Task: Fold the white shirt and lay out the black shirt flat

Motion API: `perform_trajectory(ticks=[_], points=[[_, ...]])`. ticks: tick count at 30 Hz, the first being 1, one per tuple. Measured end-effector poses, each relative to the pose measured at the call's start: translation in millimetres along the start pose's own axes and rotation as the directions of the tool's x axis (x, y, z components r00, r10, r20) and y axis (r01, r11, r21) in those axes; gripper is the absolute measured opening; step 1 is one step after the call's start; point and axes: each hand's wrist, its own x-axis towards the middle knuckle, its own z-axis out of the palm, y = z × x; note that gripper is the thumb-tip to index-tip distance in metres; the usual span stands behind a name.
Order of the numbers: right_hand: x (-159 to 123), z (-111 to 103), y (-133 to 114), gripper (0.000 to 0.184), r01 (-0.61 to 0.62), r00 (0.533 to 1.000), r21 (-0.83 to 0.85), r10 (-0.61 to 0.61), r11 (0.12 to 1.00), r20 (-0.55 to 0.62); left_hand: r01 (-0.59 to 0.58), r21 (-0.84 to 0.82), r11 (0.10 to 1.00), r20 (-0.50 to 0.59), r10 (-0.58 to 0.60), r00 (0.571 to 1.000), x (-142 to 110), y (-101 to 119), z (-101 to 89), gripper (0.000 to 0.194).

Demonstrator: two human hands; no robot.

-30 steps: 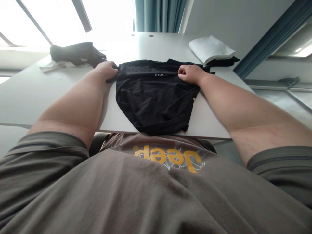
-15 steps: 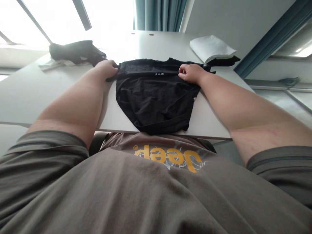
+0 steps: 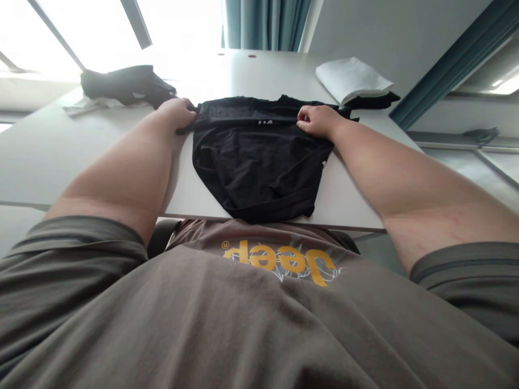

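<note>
A black T-shirt with a small white print lies spread on the white table, its lower end reaching the near edge. My left hand is closed on the shirt's left side near the far end, fingertips partly hidden. On the right, my right hand pinches the cloth beside the print, thumb and fingers curled together. A fold of fabric runs across the shirt between the two hands.
Crumpled dark and white clothes lie at the far left of the table. Folded white cloth rests on a folded black one at the far right. Beyond the table hangs a blue-green curtain.
</note>
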Motion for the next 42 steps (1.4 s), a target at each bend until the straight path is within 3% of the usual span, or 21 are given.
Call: perform_trajectory(ticks=[29, 42], points=[[-3.5, -3.2, -6.1, 0.036, -0.013, 1.000, -0.041, 0.014, 0.999, 0.015, -0.013, 0.028, 1.000, -0.015, 0.014, 1.000, -4.5, 2.9, -1.6, 0.064], [-3.9, -3.0, -4.7, 0.029, -0.086, 0.995, 0.107, 0.081, 0.991, 0.052, 0.003, 0.021, 1.000, -0.001, -0.003, 1.000, -1.9, 0.9, -0.8, 0.070]])
